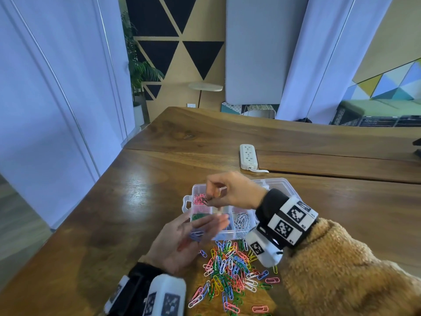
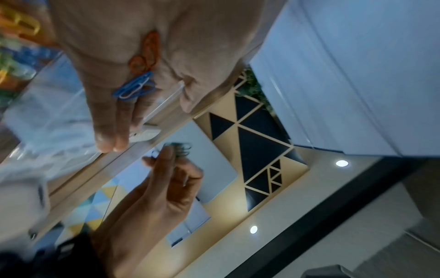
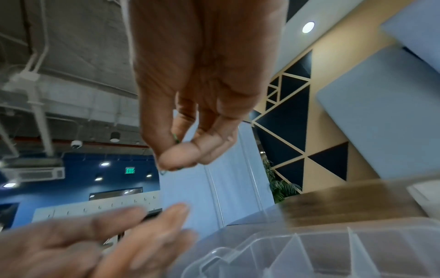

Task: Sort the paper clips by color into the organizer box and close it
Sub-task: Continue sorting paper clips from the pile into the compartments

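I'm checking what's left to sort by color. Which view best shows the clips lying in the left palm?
The left wrist view: blue clips and an orange clip lie sharp on the open left hand. The head view shows them only as a blur; the right wrist view shows just blurred fingers.

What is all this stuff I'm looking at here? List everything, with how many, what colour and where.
Organizer box: one, clear plastic, lid open, on the table beyond the loose pile; compartments hold pink, green, white and bluish clips.
Loose paper clips: one big heap, too many to count, mixed colours, on the table nearest the person.
Power strip: one, white, on the table behind the box.
Table: one, dark brown wood.
Potted plant: one, green, by the patterned wall at the back.
Left hand: palm up in front of the box, with blue clips and an orange clip lying on it.
Right hand: over the box, pinching dark green clips.
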